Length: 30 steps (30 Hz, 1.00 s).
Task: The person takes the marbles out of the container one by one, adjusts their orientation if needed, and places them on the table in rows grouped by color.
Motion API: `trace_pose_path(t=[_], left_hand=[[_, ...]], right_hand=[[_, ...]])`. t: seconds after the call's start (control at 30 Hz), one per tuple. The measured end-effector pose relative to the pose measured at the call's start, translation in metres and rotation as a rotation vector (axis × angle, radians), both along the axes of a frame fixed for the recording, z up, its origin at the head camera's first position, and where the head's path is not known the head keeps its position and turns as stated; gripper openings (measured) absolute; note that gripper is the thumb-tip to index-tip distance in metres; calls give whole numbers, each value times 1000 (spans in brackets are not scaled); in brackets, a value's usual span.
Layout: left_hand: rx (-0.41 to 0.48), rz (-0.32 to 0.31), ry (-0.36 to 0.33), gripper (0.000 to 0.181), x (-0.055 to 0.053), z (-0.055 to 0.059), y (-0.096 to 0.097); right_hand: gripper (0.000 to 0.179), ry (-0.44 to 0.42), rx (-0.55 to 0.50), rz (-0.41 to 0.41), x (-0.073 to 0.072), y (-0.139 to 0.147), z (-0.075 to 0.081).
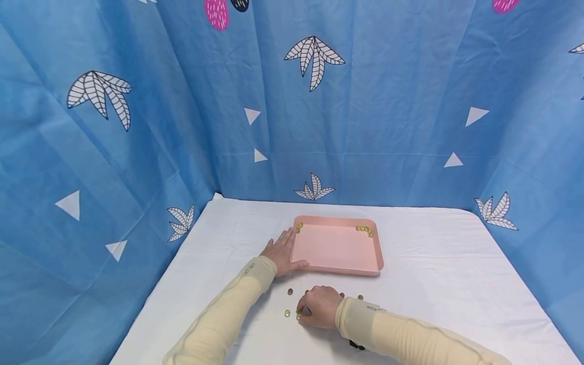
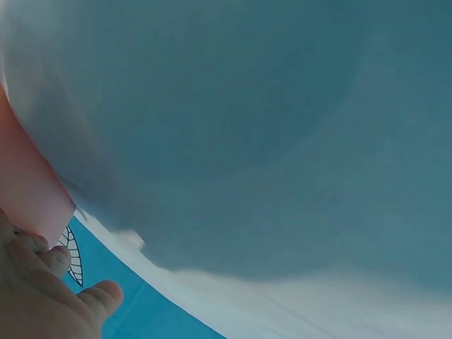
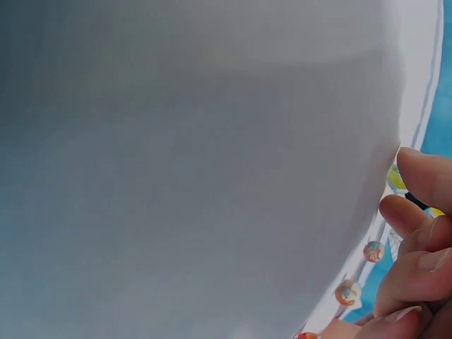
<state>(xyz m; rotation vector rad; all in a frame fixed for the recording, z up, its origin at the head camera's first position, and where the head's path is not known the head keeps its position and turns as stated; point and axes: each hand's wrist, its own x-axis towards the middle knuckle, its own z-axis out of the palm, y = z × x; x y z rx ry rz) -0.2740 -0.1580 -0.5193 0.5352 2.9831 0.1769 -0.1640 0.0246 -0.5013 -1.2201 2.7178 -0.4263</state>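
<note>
A shallow pink tray (image 1: 335, 248) lies on the white cloth. My left hand (image 1: 281, 253) rests spread along its left side, fingers at the rim and thumb at the near left corner. Yellow-green marbles sit in the tray's far corners, a few at the left (image 1: 298, 227) and several at the right (image 1: 364, 229). In front of the tray, my right hand (image 1: 321, 307) is low over the cloth, pinching a yellow-green marble (image 3: 395, 179) between thumb and forefinger. Just left of it lies another yellow-green marble (image 1: 287, 313). The left wrist view catches only part of the left hand.
A brownish marble (image 1: 290, 291) lies on the cloth between the hands; similar ones (image 1: 360, 297) are just beyond the right wrist. The right wrist view shows orange-swirled clear marbles (image 3: 347, 292). A blue patterned curtain (image 1: 301, 126) encloses the table (image 1: 424, 253) at the back and sides.
</note>
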Motion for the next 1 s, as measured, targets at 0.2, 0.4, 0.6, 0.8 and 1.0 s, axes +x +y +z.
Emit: trace_pose_path(t=[0.2,0.4,0.6,0.8,1.0], left_hand=[[4,-3,3,116,0,-1,-1],[-1,6,-6,115,0,-1,-1],[-7,4,-6,113,-2,-2,-1],[-7,-8,4,113,-2,-4,-1],[-13,0,8,117,-3,-6,-1]], right_hand=[[15,12,-20,6,0,0,2],[17,12,-33,-11,-4,1,4],[18,21,-64,-14,-11,5,9],[19,4,-119,-35,-19,10,19],[26,-84,-154,-111,-31,19,33]])
